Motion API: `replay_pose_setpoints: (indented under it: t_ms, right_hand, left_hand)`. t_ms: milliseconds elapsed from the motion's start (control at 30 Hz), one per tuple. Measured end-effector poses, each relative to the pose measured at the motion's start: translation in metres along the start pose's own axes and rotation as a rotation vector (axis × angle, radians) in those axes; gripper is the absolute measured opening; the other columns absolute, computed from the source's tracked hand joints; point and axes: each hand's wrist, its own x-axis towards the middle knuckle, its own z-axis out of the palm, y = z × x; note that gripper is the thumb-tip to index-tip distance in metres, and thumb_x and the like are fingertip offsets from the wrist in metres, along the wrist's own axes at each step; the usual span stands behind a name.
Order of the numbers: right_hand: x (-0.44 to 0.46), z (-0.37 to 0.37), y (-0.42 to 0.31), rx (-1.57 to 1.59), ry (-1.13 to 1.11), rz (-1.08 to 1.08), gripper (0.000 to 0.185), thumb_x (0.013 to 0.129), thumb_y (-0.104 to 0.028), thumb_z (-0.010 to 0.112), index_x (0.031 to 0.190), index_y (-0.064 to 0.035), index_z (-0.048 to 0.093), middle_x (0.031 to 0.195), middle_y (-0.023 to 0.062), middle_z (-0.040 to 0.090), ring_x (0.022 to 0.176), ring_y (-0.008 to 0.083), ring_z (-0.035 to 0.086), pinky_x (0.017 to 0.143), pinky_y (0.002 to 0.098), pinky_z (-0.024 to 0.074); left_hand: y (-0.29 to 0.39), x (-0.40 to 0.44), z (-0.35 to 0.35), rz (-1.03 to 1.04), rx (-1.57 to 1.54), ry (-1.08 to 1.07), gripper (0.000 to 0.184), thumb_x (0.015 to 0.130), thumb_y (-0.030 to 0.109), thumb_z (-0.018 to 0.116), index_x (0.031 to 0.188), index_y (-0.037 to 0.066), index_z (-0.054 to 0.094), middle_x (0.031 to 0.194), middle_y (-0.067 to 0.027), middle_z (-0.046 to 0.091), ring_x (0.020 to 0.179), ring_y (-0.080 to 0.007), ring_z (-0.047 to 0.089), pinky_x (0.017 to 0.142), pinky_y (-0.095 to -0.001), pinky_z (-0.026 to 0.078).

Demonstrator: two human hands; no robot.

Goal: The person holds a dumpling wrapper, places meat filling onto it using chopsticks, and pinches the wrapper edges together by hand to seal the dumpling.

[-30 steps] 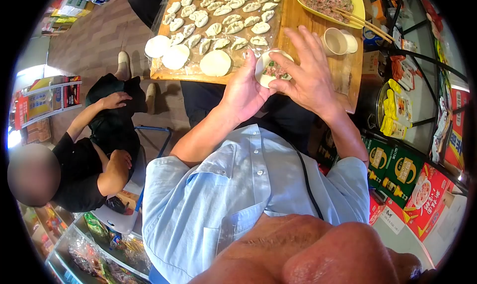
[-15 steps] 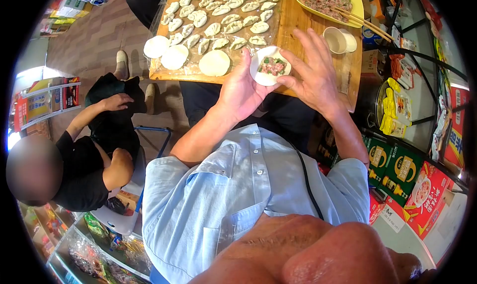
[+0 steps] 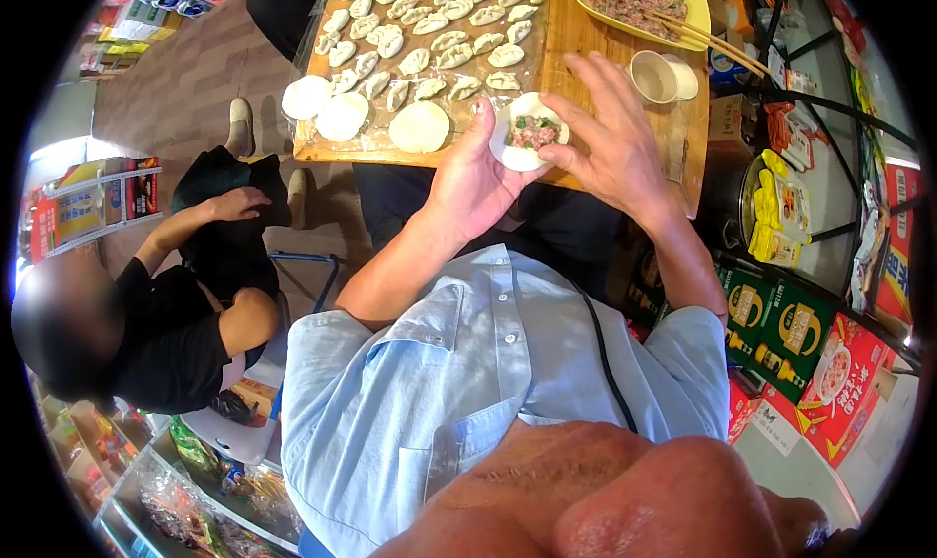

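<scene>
A round dumpling wrapper (image 3: 504,150) with meat filling (image 3: 535,133) on it rests on the fingers of my left hand (image 3: 467,176), whose thumb points up beside it. The thumb and forefinger of my right hand (image 3: 613,158) hold the wrapper's right edge, the other fingers spread. The wrapper lies open. Three flat wrappers, one of them here (image 3: 420,127), lie along the table's near edge. Behind them are rows of folded dumplings (image 3: 454,57) on plastic film. Chopsticks (image 3: 712,39) lean on a yellow dish (image 3: 699,2) of meat filling.
Paper cups (image 3: 654,78) stand at the right of the wooden table (image 3: 576,70). A seated person in black (image 3: 176,343) is at the left. Shelves with packages (image 3: 781,207) and boxes (image 3: 795,329) stand at the right. Another person's dark-clothed leg shows at the top.
The wrapper was tilted between both hands, then turned face up; it now sits slightly lower. The seated person's head and arms have shifted.
</scene>
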Motion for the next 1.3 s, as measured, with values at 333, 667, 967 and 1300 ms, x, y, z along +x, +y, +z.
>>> replay_pose_setpoints:
  t_ms: [333, 667, 967, 1300]
  right_hand:
    - [-0.012, -0.002, 0.002, -0.042, -0.004, 0.006, 0.054, 0.077, -0.047, 0.075, 0.119, -0.0131, 0.068, 0.142, 0.0162, 0.049, 0.134, 0.0414, 0.043, 0.110, 0.0540, 0.0364]
    - [-0.021, -0.003, 0.001, -0.044, -0.020, 0.036, 0.054, 0.080, -0.045, 0.075, 0.122, -0.0112, 0.069, 0.144, 0.0201, 0.048, 0.134, 0.0441, 0.043, 0.109, 0.0516, 0.0393]
    - [-0.024, -0.002, 0.002, -0.021, -0.024, 0.047, 0.050, 0.080, -0.040, 0.076, 0.119, -0.0101, 0.068, 0.143, 0.0178, 0.048, 0.133, 0.0413, 0.043, 0.107, 0.0510, 0.0403]
    - [-0.026, -0.003, 0.001, -0.037, -0.017, 0.042, 0.051, 0.082, -0.040, 0.075, 0.122, -0.0087, 0.068, 0.143, 0.0204, 0.048, 0.132, 0.0439, 0.046, 0.105, 0.0497, 0.0433]
  left_hand:
    - [0.005, 0.003, -0.002, 0.011, -0.064, -0.023, 0.060, 0.104, 0.052, 0.037, 0.138, 0.003, 0.046, 0.135, -0.0115, 0.058, 0.124, -0.0256, 0.058, 0.107, -0.0431, 0.048]
    - [0.005, 0.003, -0.001, 0.009, -0.072, -0.043, 0.064, 0.103, 0.056, 0.038, 0.138, 0.003, 0.047, 0.135, -0.0133, 0.057, 0.125, -0.0292, 0.057, 0.109, -0.0474, 0.046]
    - [0.002, 0.004, -0.001, -0.002, -0.121, -0.029, 0.063, 0.102, 0.055, 0.041, 0.138, 0.003, 0.048, 0.135, -0.0131, 0.057, 0.126, -0.0286, 0.056, 0.110, -0.0466, 0.043]
    - [0.001, 0.004, 0.001, 0.020, -0.122, -0.023, 0.062, 0.102, 0.054, 0.043, 0.137, 0.003, 0.048, 0.136, -0.0123, 0.058, 0.127, -0.0279, 0.055, 0.111, -0.0459, 0.042]
